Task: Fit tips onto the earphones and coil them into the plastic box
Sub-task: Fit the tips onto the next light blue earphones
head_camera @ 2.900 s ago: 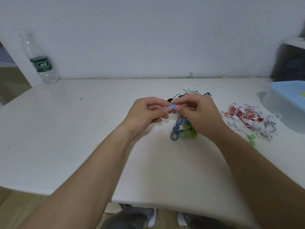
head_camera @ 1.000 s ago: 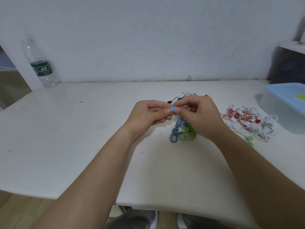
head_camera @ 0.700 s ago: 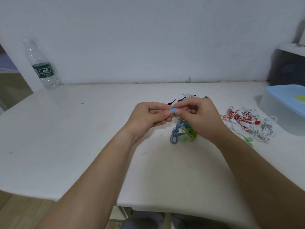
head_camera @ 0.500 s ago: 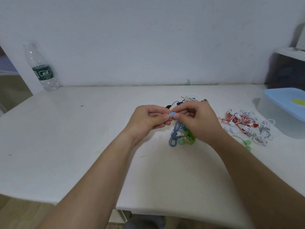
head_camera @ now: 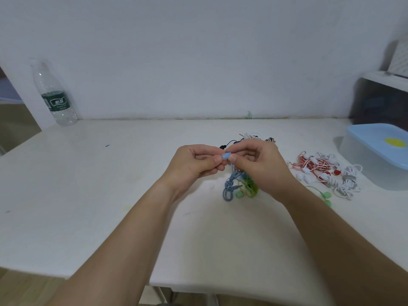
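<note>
Table (head_camera: 110, 184) holds lidded plastic box (head_camera: 373, 166).

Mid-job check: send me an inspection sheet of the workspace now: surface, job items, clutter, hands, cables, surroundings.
Surface: white table, a few small marks.
Job's things: blue earbud held above the table; small white tip loose on the table; plastic box at the right, blue lid on.
Clutter: water bottle upright at the far left.
Grippers: left hand and right hand both pinch the blue earbud.
Cables: blue cable bundled below the earbud; green earphones beside it; red-and-white earphones and white earphones heaped near the box.
Surroundings: white wall behind; dark object at far right, unclear.
</note>
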